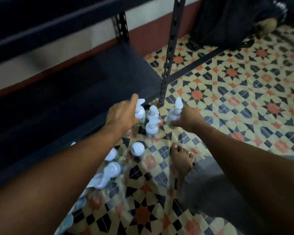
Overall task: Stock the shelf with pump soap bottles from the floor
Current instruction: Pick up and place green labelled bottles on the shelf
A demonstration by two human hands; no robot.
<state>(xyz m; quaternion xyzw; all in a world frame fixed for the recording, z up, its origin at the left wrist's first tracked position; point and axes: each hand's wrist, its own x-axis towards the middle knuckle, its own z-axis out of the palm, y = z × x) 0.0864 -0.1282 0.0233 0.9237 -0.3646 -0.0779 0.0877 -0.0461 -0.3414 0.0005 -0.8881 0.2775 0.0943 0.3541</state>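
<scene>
Several white pump soap bottles stand on the patterned floor beside a dark metal shelf (pixel 78 92). My left hand (pixel 123 114) grips one bottle (pixel 140 111) at the shelf's front edge, its forefinger stretched out past the pump. My right hand (pixel 187 120) holds another bottle (pixel 175 110) by its body, near the shelf's upright post (pixel 170 53). Two more bottles (pixel 152 122) stand between my hands. Others (pixel 137 148) stand closer to me along the shelf edge, partly hidden under my left forearm. The picture is blurred by motion.
The lowest shelf board is dark and bare where visible, with an upper board (pixel 41 19) above it. My bare foot (pixel 182 161) rests on the tiled floor (pixel 244 92) just right of the bottles. A dark bag (pixel 227 21) sits at the back right.
</scene>
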